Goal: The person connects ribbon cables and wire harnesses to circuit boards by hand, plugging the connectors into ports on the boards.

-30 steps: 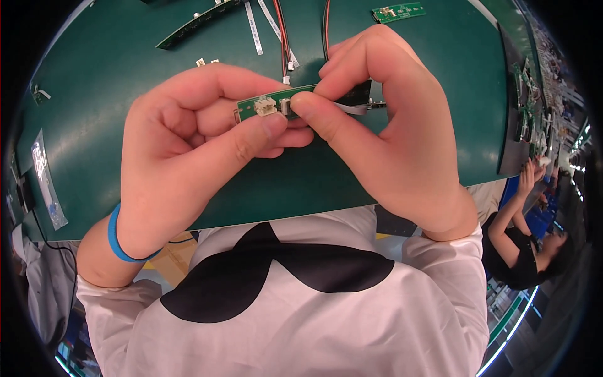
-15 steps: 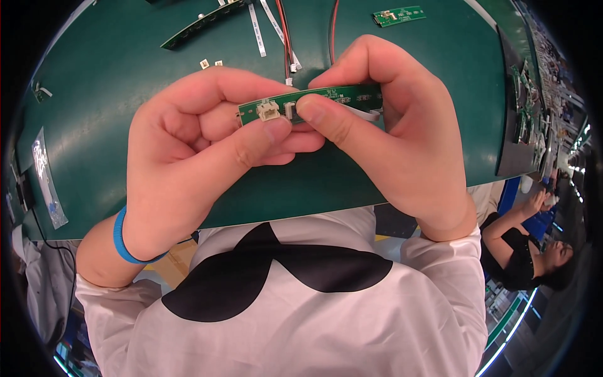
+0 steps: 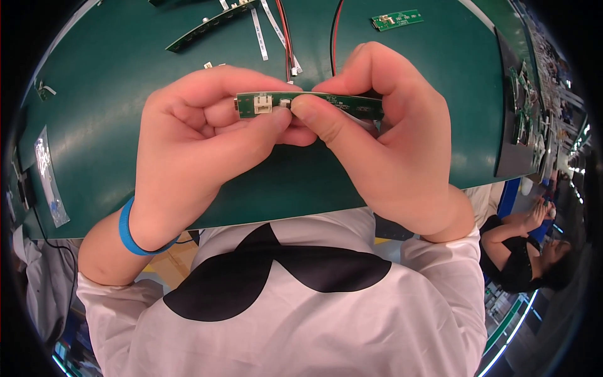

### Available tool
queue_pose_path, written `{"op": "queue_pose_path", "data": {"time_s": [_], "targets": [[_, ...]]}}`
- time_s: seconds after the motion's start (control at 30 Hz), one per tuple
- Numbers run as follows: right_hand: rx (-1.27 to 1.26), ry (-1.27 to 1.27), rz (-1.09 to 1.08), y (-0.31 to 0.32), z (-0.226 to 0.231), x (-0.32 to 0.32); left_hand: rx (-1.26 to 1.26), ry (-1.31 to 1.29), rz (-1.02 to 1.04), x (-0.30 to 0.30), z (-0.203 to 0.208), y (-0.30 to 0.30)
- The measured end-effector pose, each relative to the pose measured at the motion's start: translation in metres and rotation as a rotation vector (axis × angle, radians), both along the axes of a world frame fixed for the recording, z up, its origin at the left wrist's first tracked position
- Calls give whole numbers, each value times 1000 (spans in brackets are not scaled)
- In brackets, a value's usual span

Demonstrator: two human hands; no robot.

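Between my two hands is a narrow green circuit board [image 3: 247, 107], held lengthwise above the table. A cream plug socket [image 3: 262, 104] stands out near its left end, with a smaller white connector [image 3: 285, 103] beside it. My left hand [image 3: 201, 129] pinches the left part, thumb tip just under the small connector. My right hand [image 3: 392, 125] grips the right part, its thumb pressing beside that same connector. A white flat ribbon cable [image 3: 364, 121] shows partly behind the right thumb; where its end sits is hidden.
On the green table [image 3: 113, 125], another long board [image 3: 207, 26] lies at the back, near white ribbon cables [image 3: 259, 38] and red-black wires [image 3: 286, 38]. A small board [image 3: 397, 20] lies back right, a clear plastic bag [image 3: 50, 182] at left. A co-worker [image 3: 515, 248] is far right.
The board has tilted so its face shows flatter and narrower, and its left end sits slightly higher. Both hands have shifted a little with it, and less of the ribbon cable shows.
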State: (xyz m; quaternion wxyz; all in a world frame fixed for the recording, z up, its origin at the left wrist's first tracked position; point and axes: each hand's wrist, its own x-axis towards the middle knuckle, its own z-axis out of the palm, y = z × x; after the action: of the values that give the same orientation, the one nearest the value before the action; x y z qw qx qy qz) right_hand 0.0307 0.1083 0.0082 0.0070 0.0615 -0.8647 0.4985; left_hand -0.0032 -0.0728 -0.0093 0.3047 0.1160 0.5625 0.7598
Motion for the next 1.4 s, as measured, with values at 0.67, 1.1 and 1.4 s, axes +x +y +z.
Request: {"op": "queue_pose_path", "data": {"time_s": [0.67, 1.1, 1.4], "targets": [[-412, 67, 2, 12, 6, -12, 98, 319, -123, -15, 9, -7], [149, -66, 153, 4, -24, -56, -117, 853, -140, -32, 18, -21], [533, -203, -50, 13, -8, -50, -117, 1112, -142, -29, 24, -27]]}}
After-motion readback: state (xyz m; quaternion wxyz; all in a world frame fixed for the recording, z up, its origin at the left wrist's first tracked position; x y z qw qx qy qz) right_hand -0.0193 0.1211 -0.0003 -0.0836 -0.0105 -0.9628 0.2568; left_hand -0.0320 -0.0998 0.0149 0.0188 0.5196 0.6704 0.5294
